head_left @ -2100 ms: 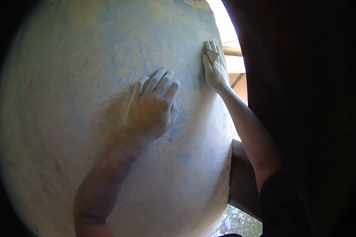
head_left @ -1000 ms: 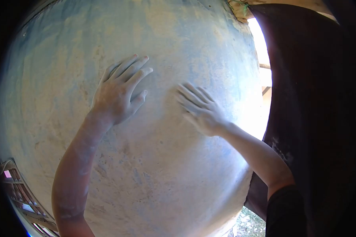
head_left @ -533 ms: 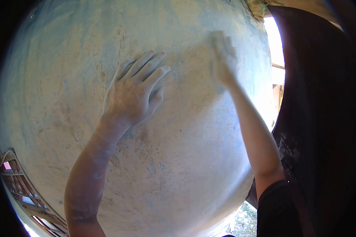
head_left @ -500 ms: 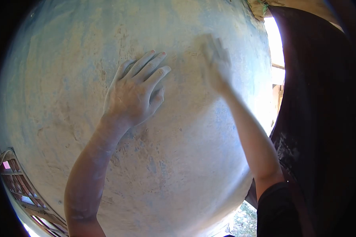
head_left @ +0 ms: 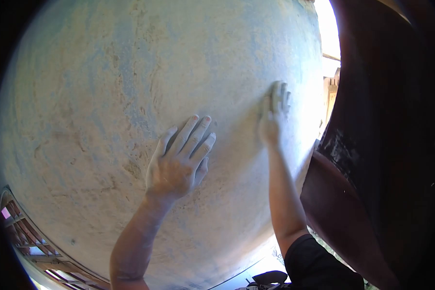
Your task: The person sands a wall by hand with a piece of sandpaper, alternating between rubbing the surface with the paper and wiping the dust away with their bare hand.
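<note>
A pale blue and beige wall (head_left: 82,106) with worn, scuffed patches fills most of the head view. My left hand (head_left: 179,162) lies against it near the middle, its fingers stretched out and dusted with white powder. Higher and to the right, my right hand (head_left: 274,113) is up at the wall too, palm side toward it, fingers extended and whitish. That hand is slightly blurred, and I make out no object in it. Nothing shows in or under the left hand either.
At the right a dark, maroon-brown panel (head_left: 338,208) stands close beside my right arm. Bright daylight comes through a gap (head_left: 329,43) between it and the wall. A window with a brown lattice (head_left: 29,237) sits at lower left. A dark object (head_left: 269,277) shows at the bottom edge.
The view has shifted upward along the wall. My left hand appears lower and a little to the right. My right hand has swept down and slightly right, and is less blurred.
</note>
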`<state>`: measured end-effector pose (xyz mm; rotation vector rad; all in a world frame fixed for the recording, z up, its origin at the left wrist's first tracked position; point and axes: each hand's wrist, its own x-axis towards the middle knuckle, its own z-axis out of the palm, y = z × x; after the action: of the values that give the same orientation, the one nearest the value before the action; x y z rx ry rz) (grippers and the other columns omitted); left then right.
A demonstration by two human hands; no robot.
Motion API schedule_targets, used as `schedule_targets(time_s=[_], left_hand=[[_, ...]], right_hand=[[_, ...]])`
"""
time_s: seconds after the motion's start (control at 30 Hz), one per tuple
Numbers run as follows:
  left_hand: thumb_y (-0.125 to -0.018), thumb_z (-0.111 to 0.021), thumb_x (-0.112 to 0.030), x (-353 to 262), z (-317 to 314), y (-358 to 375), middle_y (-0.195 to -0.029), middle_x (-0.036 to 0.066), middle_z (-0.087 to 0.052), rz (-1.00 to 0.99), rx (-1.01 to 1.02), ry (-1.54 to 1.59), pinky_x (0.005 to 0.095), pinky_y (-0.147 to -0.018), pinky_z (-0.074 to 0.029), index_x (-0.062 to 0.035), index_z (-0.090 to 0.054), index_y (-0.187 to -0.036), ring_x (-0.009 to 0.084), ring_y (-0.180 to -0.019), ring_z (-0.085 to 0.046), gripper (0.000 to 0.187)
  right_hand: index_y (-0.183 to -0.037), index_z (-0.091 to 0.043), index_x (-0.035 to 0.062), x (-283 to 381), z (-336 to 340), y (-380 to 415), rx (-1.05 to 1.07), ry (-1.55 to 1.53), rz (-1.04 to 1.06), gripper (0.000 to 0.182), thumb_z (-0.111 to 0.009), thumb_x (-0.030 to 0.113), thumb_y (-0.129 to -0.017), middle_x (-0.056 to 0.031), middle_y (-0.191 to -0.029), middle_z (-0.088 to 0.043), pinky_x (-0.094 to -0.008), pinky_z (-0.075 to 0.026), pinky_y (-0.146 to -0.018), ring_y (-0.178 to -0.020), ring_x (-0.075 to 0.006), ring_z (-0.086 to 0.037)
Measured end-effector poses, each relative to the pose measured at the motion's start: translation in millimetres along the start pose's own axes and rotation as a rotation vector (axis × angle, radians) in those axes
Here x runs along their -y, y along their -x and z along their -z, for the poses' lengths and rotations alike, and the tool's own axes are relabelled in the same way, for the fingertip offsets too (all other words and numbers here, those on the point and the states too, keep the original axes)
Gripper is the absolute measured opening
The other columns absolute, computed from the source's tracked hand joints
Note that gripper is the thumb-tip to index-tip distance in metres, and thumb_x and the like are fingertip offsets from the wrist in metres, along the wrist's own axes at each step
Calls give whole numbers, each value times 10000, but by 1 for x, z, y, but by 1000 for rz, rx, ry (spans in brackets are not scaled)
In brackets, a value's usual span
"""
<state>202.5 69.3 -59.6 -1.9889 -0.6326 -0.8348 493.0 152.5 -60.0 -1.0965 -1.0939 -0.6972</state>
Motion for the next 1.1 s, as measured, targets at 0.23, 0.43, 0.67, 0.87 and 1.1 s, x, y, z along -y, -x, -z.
schedule_targets(time_s=[0.23,0.43,0.67,0.87,1.1], left_hand=[[-921,-676,-254,-16,-12,17,-1644,21,-489,65,-49,-5,476,-1235,-310,-211,-630,-1415,221,-1537,-418,498],[-906,-680,-239,-23,-16,30,-1626,11,-519,80,-79,-13,457,-1230,-310,-225,-634,-1417,216,-1520,-448,514],[-891,-697,-250,-56,-38,24,-1604,-2,-551,304,-201,-41,451,-1223,-294,-238,-658,-1393,238,-1510,-467,504],[-867,-700,-242,-68,-44,20,-1595,-6,-559,415,-235,-28,461,-1225,-288,-240,-664,-1384,256,-1510,-465,517],[-879,-698,-256,-73,-49,19,-1595,-6,-560,434,-232,-55,452,-1240,-266,-247,-662,-1401,247,-1521,-452,523]], right_hand=[[-1679,-310,244,15,21,139,370,43,222,563,-376,378,-1136,-91,-1780,-146,-568,-31,-1324,-1641,-339,-90],[-1662,-353,179,-34,21,63,102,-106,-164,540,-324,359,-1154,-96,-1778,-157,-524,-49,-1328,-1645,-343,-55],[-1459,-634,69,32,15,110,-27,-259,83,399,-571,132,-1070,-127,-1600,-522,-564,-203,-1298,-1555,-405,-353],[-1407,-655,-4,-10,24,74,-22,-201,118,371,-592,124,-1065,-161,-1573,-541,-542,-291,-1275,-1528,-422,-391],[-1415,-637,-42,27,23,41,-78,-306,-115,411,-536,214,-1109,-241,-1601,-481,-486,-205,-1308,-1536,-433,-377]])
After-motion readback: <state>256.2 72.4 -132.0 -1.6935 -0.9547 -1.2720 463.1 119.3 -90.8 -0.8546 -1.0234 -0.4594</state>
